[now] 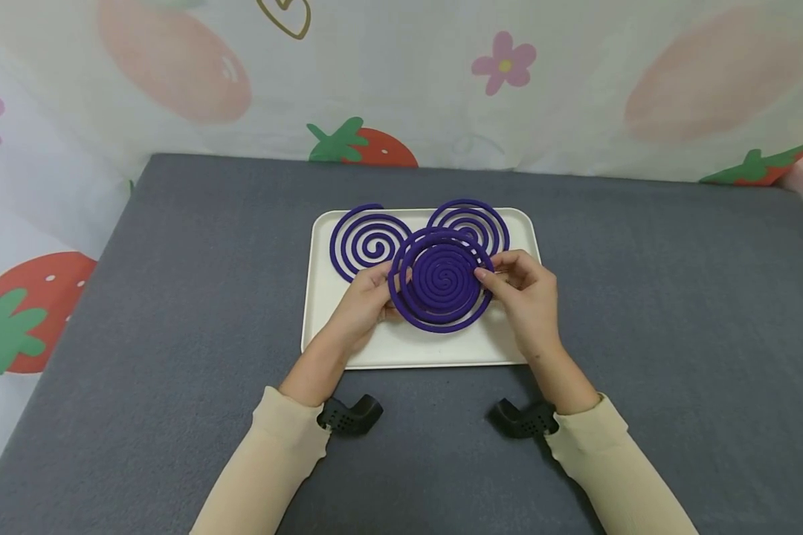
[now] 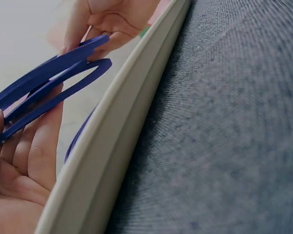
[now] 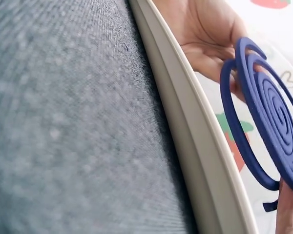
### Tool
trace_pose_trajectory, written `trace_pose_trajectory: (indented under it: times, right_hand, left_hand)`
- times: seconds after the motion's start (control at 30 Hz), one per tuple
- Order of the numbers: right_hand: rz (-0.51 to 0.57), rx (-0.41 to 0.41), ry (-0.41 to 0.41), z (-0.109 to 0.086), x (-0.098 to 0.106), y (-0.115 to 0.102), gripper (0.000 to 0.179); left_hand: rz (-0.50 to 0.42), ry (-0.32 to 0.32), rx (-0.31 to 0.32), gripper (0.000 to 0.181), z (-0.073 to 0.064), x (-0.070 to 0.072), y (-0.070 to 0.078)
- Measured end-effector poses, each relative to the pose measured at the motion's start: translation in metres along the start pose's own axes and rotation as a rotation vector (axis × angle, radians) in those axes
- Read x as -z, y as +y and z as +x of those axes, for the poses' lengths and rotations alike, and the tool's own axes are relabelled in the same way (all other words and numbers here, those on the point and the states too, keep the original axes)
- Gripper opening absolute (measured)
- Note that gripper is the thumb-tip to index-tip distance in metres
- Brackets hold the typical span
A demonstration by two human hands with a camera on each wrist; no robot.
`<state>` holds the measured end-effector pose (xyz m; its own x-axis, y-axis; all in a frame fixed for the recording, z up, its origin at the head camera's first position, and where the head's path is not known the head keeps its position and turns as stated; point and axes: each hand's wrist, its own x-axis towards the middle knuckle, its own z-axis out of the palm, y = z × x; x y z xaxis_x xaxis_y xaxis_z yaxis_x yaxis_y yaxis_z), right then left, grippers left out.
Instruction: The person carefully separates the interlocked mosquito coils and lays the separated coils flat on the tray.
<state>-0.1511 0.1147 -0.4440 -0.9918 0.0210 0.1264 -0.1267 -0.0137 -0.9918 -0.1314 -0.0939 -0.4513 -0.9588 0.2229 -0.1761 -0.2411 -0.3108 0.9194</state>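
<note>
Purple coil (image 1: 444, 279) is held above the white tray (image 1: 435, 353), in front of a left spiral (image 1: 377, 247) and a right spiral (image 1: 476, 221). I see left hand (image 1: 369, 291) and right hand (image 1: 529, 293) each pinching a side rim, gaps only coil-thick. I'd judge light, even, level pressure best; the spaced outer rings could flex or slip under uneven pull.

You hold a dark purple spiral coil (image 1: 444, 276) by its left and right edges, raised and tilted above the white tray (image 1: 415, 354); its centre is tightly wound (the outer rings stand apart). Beyond it, at the tray's far side, you have a looser left coil (image 1: 375, 250) and a right coil (image 1: 469, 218), partly hidden by yours.
</note>
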Motion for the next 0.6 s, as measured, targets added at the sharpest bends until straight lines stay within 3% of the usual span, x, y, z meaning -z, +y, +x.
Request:
trace_pose_trajectory:
  times: [0.2,0.6]
  right_hand:
    - [0.086,-0.027,-0.016,0.0012,0.0016,-0.0008,0.013]
    - [0.162,0.022,-0.073,0.0015,0.0065,-0.002,0.029]
  left_hand:
    - [-0.019,-0.028,0.013,0.018,-0.0018,0.0023,0.0024]
    - [-0.046,-0.16,0.107,0.024,-0.0027,0.0082,0.003]
